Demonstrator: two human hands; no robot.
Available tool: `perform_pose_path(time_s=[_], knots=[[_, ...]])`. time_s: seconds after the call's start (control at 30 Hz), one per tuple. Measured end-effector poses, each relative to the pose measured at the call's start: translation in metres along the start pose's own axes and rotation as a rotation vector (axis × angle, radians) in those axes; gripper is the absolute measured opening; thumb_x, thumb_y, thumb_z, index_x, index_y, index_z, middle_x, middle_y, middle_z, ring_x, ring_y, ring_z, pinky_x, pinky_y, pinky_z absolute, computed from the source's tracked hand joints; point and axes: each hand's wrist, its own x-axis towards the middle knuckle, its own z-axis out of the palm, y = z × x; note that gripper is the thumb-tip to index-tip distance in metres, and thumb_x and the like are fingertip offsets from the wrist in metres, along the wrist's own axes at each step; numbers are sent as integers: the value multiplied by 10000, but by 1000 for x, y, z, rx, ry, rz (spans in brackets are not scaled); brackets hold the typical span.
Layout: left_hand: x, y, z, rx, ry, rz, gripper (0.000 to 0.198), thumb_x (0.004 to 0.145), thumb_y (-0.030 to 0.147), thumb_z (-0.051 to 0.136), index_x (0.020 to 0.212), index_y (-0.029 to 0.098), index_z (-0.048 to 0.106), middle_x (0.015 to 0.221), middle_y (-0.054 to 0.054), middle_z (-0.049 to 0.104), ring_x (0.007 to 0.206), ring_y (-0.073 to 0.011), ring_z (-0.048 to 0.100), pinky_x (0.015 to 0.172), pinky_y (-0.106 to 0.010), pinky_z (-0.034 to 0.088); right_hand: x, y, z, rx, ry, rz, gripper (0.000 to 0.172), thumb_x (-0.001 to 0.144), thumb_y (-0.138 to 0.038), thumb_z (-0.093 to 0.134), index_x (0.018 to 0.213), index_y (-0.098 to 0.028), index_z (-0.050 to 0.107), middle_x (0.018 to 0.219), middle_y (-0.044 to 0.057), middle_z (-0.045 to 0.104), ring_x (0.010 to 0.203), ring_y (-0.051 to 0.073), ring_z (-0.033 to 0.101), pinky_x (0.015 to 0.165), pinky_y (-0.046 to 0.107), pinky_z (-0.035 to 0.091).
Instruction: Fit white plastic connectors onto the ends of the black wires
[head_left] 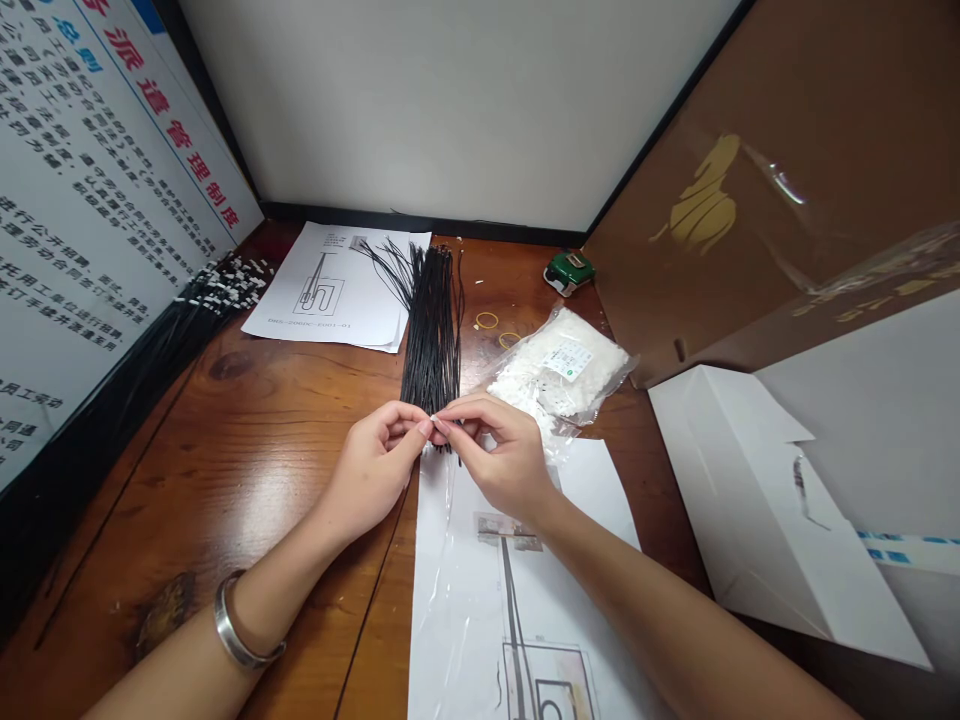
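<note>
My left hand (pixel 382 462) and my right hand (pixel 501 450) meet fingertip to fingertip over the middle of the table. Both are closed in a pinch. Between them shows a tiny white connector (pixel 433 420), held by my right fingertips. What my left fingers pinch is mostly hidden; a wire cannot be made out for sure. Just behind my fingers lies a bundle of black wires (pixel 433 330), its near ends partly covered by the hands. A clear plastic bag of small white pieces (pixel 517 385) lies beyond my right hand.
At the left, a large bunch of black wires with white ends (pixel 225 283) rests along a printed board (pixel 97 200). Drawing sheets (pixel 375 300) lie behind, and another sheet (pixel 450 620) under my right arm. A green tape measure (pixel 568 272), yellow rubber bands (pixel 487 320) and a white box (pixel 750 500) stand rightward.
</note>
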Motion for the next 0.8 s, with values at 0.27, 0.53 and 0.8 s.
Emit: perform_pose_path(time_s=[0.27,0.53,0.8], knots=[[0,2,1,-32,2,-20,186,809,331,608,817,145,618,540,64,488,424,-62,355,422,-206,268,-1,0,0,18,18,1,88,804,-137,634,755,-196,678,736,29,675,610,121,613,487,267,464],[0,2,1,-13,29,-44,180,783,314,624,784,134,623,528,61,491,418,-54,346,402,-202,231,0,0,1,41,-3,17,102,785,-116,645,729,-193,680,724,33,672,631,133,619,480,266,459],[-1,3,3,-13,65,-53,183,760,309,633,764,125,627,545,49,526,413,-49,367,392,-188,244,-2,1,2,24,7,16,95,782,-127,648,728,-194,689,712,33,679,636,138,620,479,265,449]])
